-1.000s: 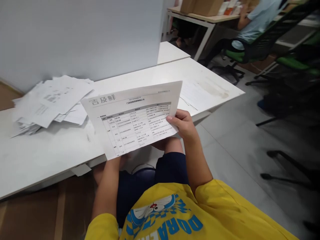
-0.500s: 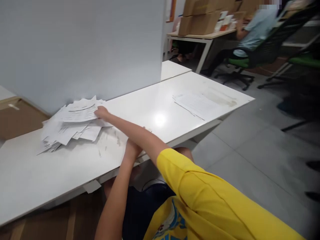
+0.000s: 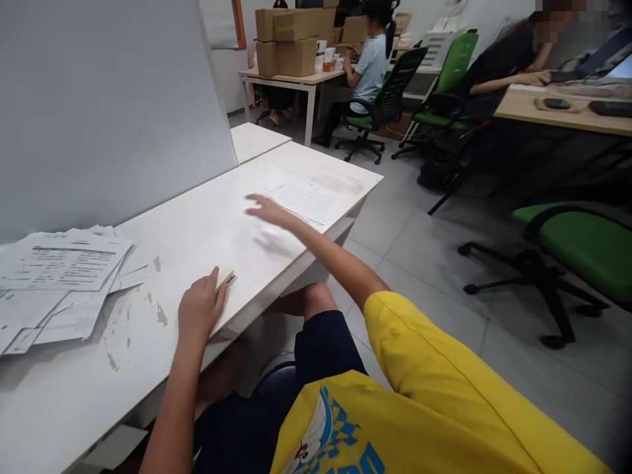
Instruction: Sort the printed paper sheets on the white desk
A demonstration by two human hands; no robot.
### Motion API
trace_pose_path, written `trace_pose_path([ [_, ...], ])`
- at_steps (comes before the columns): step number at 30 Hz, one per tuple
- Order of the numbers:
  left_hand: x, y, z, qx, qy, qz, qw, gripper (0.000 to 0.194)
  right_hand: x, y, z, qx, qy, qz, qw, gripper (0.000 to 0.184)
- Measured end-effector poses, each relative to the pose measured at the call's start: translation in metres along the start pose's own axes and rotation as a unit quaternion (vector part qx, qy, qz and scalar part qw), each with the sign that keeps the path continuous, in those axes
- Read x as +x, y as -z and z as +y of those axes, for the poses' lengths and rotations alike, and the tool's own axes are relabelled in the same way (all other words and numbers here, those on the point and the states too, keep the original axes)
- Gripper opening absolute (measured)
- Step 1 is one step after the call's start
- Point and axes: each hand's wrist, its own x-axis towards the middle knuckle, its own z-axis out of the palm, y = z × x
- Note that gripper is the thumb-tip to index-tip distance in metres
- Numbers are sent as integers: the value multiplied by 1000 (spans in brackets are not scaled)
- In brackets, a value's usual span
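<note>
My left hand (image 3: 200,303) rests on the white table near its front edge, closed around a small cream stapler (image 3: 226,276); most of it is hidden under my fingers. My right hand (image 3: 266,209) is over the table, fingers stretched out and slightly blurred, with nothing in them. Just beyond and to the right of it lie flat printed sheets (image 3: 311,199). At the left is a loose, uneven pile of printed papers (image 3: 69,270), apart from both hands.
A grey panel (image 3: 108,105) stands along the table's back side. Brownish marks (image 3: 158,313) spot the white tabletop (image 3: 197,230). Cardboard boxes (image 3: 296,56) are stacked on a farther desk. Two people sit at other desks, and a green chair (image 3: 582,237) stands at the right.
My right hand has left the paper pile and moved right, its fingers now open. The view has turned right, and the stapler under my left hand now shows.
</note>
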Motion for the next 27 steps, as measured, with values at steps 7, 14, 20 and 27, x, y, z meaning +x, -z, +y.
trace_pose_path([
  [7,2,-3,-2,-11,2,12,1000,53,-25,127,102,-311,-239,159,906,65],
  [14,0,-4,-6,-26,-2,8,1000,54,-80,102,139,-72,-261,299,915,54],
  [20,-1,-3,-5,-48,10,-1,999,53,-119,73,141,256,-214,350,875,44],
  [27,-2,-2,1,-51,25,-26,998,55,-160,6,103,413,-161,227,867,31],
])
